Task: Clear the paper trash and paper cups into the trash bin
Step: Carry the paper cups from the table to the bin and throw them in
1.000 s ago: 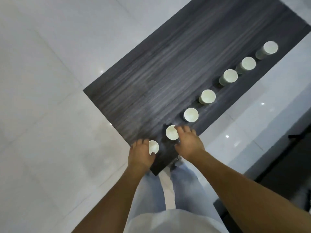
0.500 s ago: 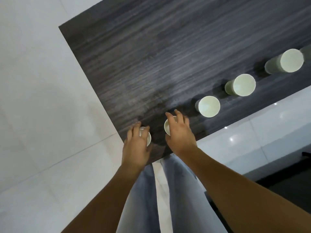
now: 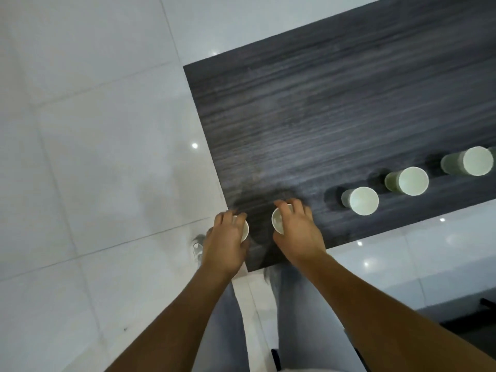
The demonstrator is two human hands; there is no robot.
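we stand at the near corner of a dark wood-grain table (image 3: 335,116), both hands down on it. our left hand (image 3: 228,242) wraps around a white paper cup (image 3: 244,230) right at the table's corner. our right hand (image 3: 298,232) closes over a second cup (image 3: 277,220) just beside it, fingers (image 3: 284,205) curled across the rim. three more cups (image 3: 363,200) stand upright in a row further right along the near edge, well apart from our hands. a white tiled floor (image 3: 94,130) lies below.

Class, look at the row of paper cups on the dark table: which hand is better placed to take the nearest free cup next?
Right. The right hand is next to that free cup; the left hand sits farther away at the table corner.
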